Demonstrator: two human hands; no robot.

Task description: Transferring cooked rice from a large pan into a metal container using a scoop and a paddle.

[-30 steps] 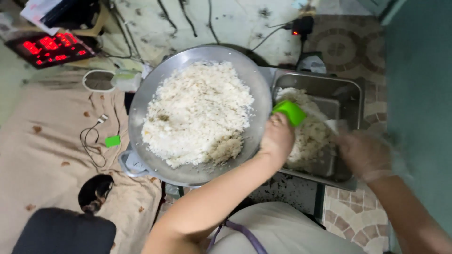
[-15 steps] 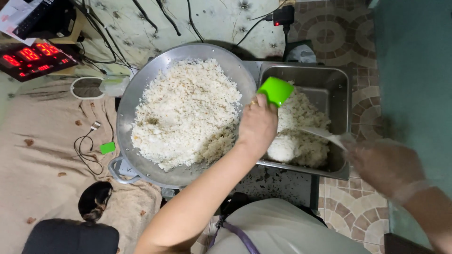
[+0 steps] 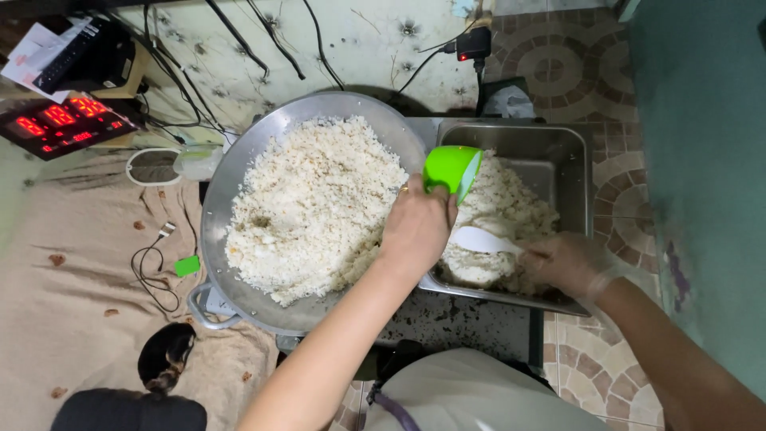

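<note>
Rice transfer, scooping step. The left hand point(image 3: 415, 227) grips a green cup point(image 3: 452, 169), tipped over the steel tray point(image 3: 570, 172); the right hand point(image 3: 562, 262) clasps a white spatula point(image 3: 485, 239) resting on the tray's rice heap point(image 3: 503, 215). The round pan point(image 3: 231, 179) beside it holds most of the rice. Emptying the cup likely calls for further tilting.

Patterned tile floor point(image 3: 558, 64) brown and cream, circular motifs, top right and bottom right. Teal wall point(image 3: 702, 160) right of tiles. Pale speckled surface point(image 3: 351, 48) left of tiles, black cables point(image 3: 239, 36) crossing it, black plug adapter point(image 3: 473, 44) with red light at its right edge. Beige stained cloth point(image 3: 72, 319) below, lower left. Red digit display point(image 3: 64, 124) above cloth.
</note>
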